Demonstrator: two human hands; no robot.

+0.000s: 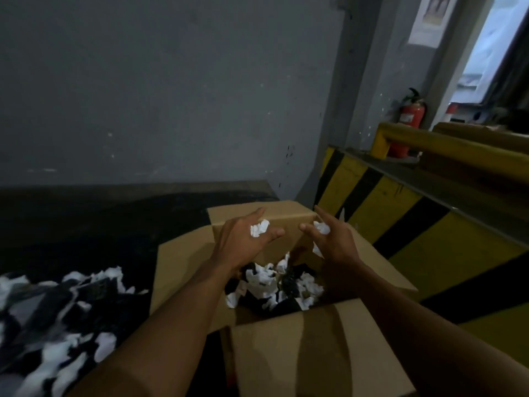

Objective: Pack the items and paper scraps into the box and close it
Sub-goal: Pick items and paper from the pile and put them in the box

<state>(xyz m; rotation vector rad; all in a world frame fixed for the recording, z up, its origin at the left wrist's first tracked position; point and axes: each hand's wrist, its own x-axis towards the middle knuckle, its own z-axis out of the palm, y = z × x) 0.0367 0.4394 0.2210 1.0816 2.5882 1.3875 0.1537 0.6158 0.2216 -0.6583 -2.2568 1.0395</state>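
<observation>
Two bare hands are hovering above an open cardboard box, side by side but not touching. The left hand is cupping a crumpled white paper scrap loosely, its fingers spread rather than clenched. The right hand is holding another white scrap the same loose way, with the index finger pointing toward 11 o'clock. The box is sitting at 6 o'clock in the view with all its flaps standing open, and inside it white scraps are lying mixed with dark items. At 8 o'clock, on the dark surface, a blurred pile of more white scraps and dark pieces is lying.
</observation>
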